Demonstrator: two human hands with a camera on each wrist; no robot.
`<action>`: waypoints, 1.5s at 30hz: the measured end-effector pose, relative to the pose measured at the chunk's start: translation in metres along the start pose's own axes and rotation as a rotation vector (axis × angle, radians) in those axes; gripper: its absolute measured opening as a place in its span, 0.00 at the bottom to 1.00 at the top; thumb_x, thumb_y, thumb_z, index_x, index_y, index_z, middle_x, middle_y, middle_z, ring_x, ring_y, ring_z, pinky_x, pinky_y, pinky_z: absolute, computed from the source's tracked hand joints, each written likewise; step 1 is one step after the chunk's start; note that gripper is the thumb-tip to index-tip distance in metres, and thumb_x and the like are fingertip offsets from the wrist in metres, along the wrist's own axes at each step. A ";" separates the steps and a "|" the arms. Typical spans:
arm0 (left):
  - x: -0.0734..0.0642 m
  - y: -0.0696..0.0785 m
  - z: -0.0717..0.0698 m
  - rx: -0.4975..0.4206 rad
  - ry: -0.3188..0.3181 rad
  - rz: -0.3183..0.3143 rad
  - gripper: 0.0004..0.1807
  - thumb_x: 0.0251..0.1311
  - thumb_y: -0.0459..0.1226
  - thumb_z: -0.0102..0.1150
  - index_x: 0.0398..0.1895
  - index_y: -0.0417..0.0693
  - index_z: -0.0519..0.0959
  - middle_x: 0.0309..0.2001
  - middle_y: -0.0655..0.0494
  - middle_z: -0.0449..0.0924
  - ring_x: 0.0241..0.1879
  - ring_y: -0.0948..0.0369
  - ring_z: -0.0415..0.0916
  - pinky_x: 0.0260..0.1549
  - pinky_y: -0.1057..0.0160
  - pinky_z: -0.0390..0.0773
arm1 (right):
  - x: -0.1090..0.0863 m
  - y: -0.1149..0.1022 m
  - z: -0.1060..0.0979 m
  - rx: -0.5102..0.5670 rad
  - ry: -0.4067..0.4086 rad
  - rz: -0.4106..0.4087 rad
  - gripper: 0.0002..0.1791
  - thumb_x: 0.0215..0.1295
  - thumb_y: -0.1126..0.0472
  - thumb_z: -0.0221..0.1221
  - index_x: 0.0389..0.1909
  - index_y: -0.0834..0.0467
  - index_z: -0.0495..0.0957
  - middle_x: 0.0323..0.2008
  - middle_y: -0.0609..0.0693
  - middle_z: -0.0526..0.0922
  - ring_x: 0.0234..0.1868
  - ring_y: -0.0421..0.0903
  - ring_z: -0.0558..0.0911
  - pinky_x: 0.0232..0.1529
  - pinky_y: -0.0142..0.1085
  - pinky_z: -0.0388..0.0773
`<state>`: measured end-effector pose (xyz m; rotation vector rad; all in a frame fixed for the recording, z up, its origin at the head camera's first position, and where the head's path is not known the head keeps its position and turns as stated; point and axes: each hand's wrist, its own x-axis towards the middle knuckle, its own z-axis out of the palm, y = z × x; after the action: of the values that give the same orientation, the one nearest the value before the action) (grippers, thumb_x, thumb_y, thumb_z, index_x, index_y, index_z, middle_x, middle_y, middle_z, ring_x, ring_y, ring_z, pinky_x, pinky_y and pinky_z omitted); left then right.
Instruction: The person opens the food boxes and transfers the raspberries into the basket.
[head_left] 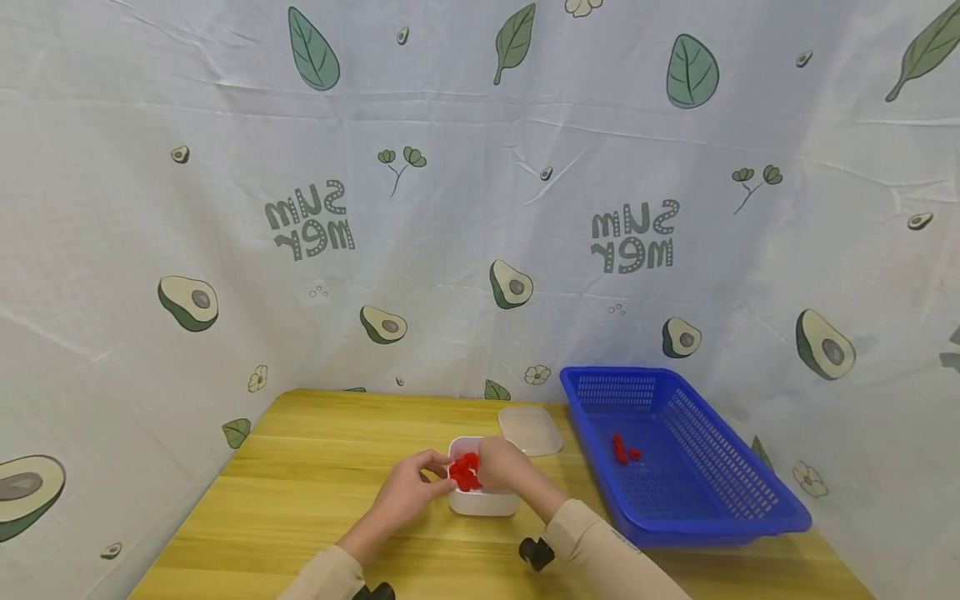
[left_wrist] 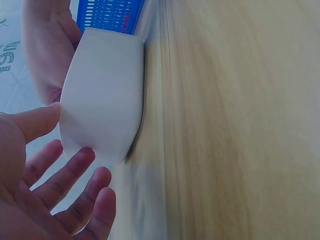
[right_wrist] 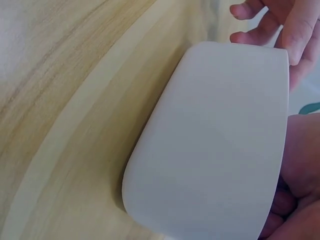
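Note:
A white box with red pieces in it stands on the wooden table. At its left side, my left hand holds the rim with the thumb and fingers. The left wrist view shows that thumb at the rim of the white box, the lower fingers spread off it. My right hand reaches down into the box from the right. In the right wrist view the wall of the box hides most of its fingers, so what they hold cannot be told.
A blue plastic basket stands to the right, with a few small red pieces on its floor. Behind the box lies a translucent lid on the wooden table. A printed curtain hangs along the table's back.

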<state>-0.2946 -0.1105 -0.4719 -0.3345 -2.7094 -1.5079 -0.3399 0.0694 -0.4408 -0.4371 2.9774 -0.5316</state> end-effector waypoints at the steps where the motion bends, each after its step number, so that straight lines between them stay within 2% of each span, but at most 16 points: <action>1: 0.000 0.000 0.000 -0.002 0.000 -0.001 0.18 0.60 0.43 0.70 0.52 0.48 0.82 0.43 0.57 0.83 0.38 0.57 0.74 0.34 0.60 0.75 | 0.000 0.000 0.000 0.012 -0.003 0.001 0.08 0.54 0.72 0.69 0.33 0.62 0.81 0.26 0.49 0.79 0.28 0.47 0.75 0.38 0.39 0.83; 5: 0.000 0.000 0.000 -0.002 0.000 0.000 0.18 0.60 0.43 0.70 0.53 0.49 0.82 0.43 0.57 0.83 0.38 0.57 0.74 0.34 0.60 0.75 | 0.001 -0.001 -0.002 0.048 -0.019 0.013 0.09 0.52 0.72 0.69 0.34 0.62 0.80 0.27 0.50 0.79 0.29 0.48 0.76 0.38 0.40 0.83; 12: 0.001 -0.001 0.001 0.003 0.002 -0.002 0.18 0.61 0.43 0.69 0.52 0.49 0.82 0.43 0.57 0.83 0.38 0.57 0.75 0.35 0.60 0.76 | 0.001 -0.001 0.001 0.090 -0.043 0.025 0.16 0.52 0.70 0.71 0.43 0.59 0.82 0.33 0.50 0.82 0.34 0.48 0.77 0.45 0.44 0.84; 15: 0.001 -0.001 0.001 0.003 0.004 0.004 0.18 0.61 0.43 0.69 0.52 0.49 0.82 0.42 0.57 0.83 0.38 0.57 0.75 0.34 0.60 0.76 | 0.001 0.000 0.001 0.104 -0.040 0.022 0.16 0.52 0.70 0.71 0.43 0.59 0.82 0.33 0.50 0.83 0.33 0.48 0.77 0.45 0.45 0.84; 25: -0.001 0.001 0.000 -0.003 0.005 -0.002 0.18 0.61 0.42 0.69 0.53 0.48 0.82 0.42 0.57 0.83 0.38 0.57 0.74 0.34 0.60 0.76 | -0.001 0.000 0.003 0.252 -0.052 0.089 0.12 0.52 0.70 0.71 0.38 0.63 0.81 0.34 0.52 0.81 0.32 0.49 0.75 0.35 0.40 0.82; 32: -0.001 0.001 0.000 -0.006 0.007 -0.004 0.18 0.61 0.42 0.69 0.53 0.48 0.82 0.43 0.56 0.83 0.37 0.57 0.74 0.34 0.60 0.76 | -0.003 -0.002 -0.001 0.300 -0.088 0.138 0.11 0.53 0.67 0.72 0.37 0.61 0.81 0.27 0.52 0.78 0.18 0.45 0.64 0.21 0.33 0.67; 45: -0.001 0.000 0.000 -0.008 0.004 0.005 0.18 0.61 0.43 0.69 0.53 0.48 0.82 0.42 0.57 0.83 0.37 0.57 0.74 0.34 0.60 0.75 | -0.001 0.000 0.000 0.288 -0.106 0.124 0.12 0.51 0.69 0.72 0.35 0.62 0.80 0.26 0.52 0.77 0.18 0.45 0.64 0.19 0.32 0.64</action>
<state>-0.2932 -0.1107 -0.4721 -0.3380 -2.6975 -1.5174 -0.3387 0.0697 -0.4405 -0.2448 2.7444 -0.8762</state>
